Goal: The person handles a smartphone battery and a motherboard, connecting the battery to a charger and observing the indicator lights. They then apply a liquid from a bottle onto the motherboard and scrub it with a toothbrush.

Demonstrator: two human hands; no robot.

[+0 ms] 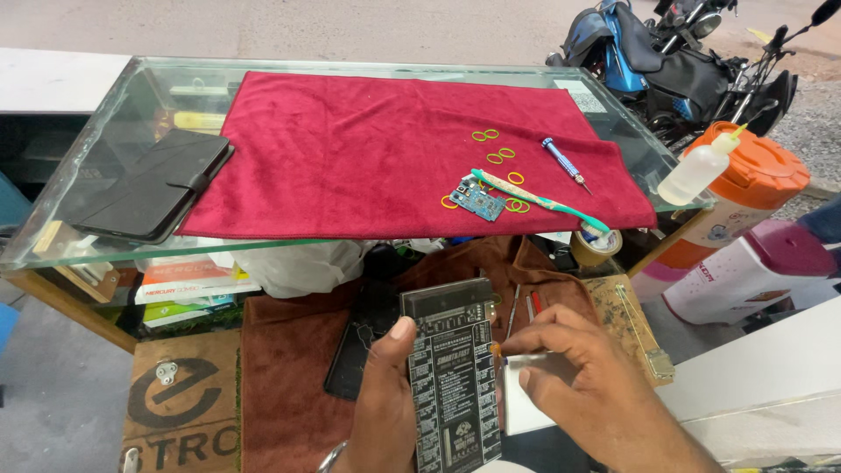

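Observation:
My left hand [383,398] holds a long black circuit board [451,368] with white print, thumb pressed on its left edge. My right hand [583,377] pinches a thin metal tool [524,358] whose tip meets the board's right edge. Both hands are low in the view, over a brown cloth [289,350]. A dark phone [363,337] lies on that cloth just left of the board.
A glass counter [114,123] carries a red towel [377,149] with a small blue circuit board [477,200], a toothbrush [539,201], a small screwdriver [565,162], several rubber bands and a black tablet case [153,184]. A squeeze bottle [701,166], tape roll [596,247] and motorcycle [674,61] stand at the right.

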